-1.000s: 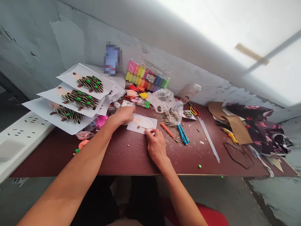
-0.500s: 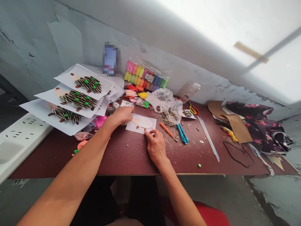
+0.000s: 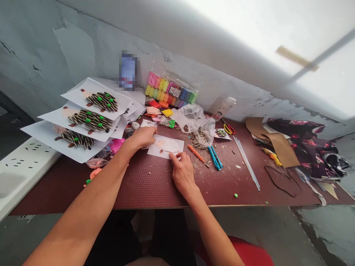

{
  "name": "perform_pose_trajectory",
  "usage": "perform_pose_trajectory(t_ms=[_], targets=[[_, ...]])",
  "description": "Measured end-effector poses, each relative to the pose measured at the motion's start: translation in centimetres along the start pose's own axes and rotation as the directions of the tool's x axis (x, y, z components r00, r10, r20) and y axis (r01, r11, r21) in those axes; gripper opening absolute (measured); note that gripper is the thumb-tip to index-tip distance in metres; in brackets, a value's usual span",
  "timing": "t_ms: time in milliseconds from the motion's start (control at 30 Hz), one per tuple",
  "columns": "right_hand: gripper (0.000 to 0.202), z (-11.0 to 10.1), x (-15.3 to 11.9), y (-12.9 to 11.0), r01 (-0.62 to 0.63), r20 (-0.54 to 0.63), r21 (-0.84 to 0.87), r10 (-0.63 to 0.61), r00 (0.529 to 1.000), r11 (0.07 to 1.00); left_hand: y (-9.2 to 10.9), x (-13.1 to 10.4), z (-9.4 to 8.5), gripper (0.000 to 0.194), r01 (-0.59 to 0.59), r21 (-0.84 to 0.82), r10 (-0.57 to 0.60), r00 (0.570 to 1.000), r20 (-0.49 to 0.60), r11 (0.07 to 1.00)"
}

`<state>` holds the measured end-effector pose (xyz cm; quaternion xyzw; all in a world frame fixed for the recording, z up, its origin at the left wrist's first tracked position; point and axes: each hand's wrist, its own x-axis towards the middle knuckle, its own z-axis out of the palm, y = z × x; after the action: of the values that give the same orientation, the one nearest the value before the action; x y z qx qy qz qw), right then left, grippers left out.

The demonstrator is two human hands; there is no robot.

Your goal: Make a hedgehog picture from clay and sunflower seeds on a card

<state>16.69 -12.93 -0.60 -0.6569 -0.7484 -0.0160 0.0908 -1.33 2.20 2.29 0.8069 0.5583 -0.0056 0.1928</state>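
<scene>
A small white paper card (image 3: 159, 154) lies on the table with a flat, pale hedgehog-shaped layer of clay (image 3: 169, 145) on it. One brown clay foot (image 3: 161, 151) shows under the shape. My left hand (image 3: 143, 136) rests at the card's left edge, over a clear plastic packet; the hand is bent downward and its fingertips are hidden. At the card's lower right edge is my right hand (image 3: 183, 169), with its leading fingertip down on the card and the other fingers curled in. Whatever lies under that fingertip is too small to make out.
Finished hedgehog pictures (image 3: 91, 120) are stacked at left beside a white power strip (image 3: 33, 155). Behind the card are colourful clay packs (image 3: 169, 92) and a plastic bag (image 3: 191, 118). Sunflower seeds (image 3: 201, 138), an orange tool (image 3: 196, 153), a blue cutter (image 3: 215, 158), scissors (image 3: 229, 129) and glue sticks (image 3: 246, 162) lie rightward.
The view has shifted slightly. My right fingertip still presses at the card's lower right, now covering the brown bit that showed beside it. My left hand has hardly moved.
</scene>
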Motion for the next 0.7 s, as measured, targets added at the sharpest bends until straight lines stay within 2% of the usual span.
perform_pose_trajectory(t_ms=[100, 233, 333, 533, 700], targets=[[0.052, 0.3, -0.1, 0.3, -0.002, -0.03, 0.05, 0.004, 1.0, 0.999, -0.1, 0.0, 0.0, 0.037, -0.004, -0.004, 0.004, 1.0, -0.005, 1.0], [0.059, 0.8, -0.5, 1.0, -0.004, -0.121, 0.204, 0.03, 0.992, 0.979, -0.2, 0.0, 0.0, 0.037, -0.02, 0.006, 0.02, 1.0, -0.002, 1.0], [0.058, 0.4, -0.5, 0.8, 0.014, -0.147, 0.224, 0.02, 0.989, 0.974, -0.2, 0.1, 0.0, 0.036, -0.022, 0.011, 0.022, 1.0, 0.005, 1.0], [0.044, -1.0, 0.8, -1.4, 0.05, -0.012, 0.108, -0.049, 0.999, 0.993, 0.0, 0.1, 0.1, 0.039, -0.001, 0.002, 0.001, 1.0, -0.001, 1.0], [0.038, -0.9, 1.3, -2.5, 0.022, 0.061, 0.057, -0.025, 0.998, 0.998, 0.1, 0.0, -0.1, 0.04, -0.007, -0.007, 0.007, 1.0, 0.007, 1.0]])
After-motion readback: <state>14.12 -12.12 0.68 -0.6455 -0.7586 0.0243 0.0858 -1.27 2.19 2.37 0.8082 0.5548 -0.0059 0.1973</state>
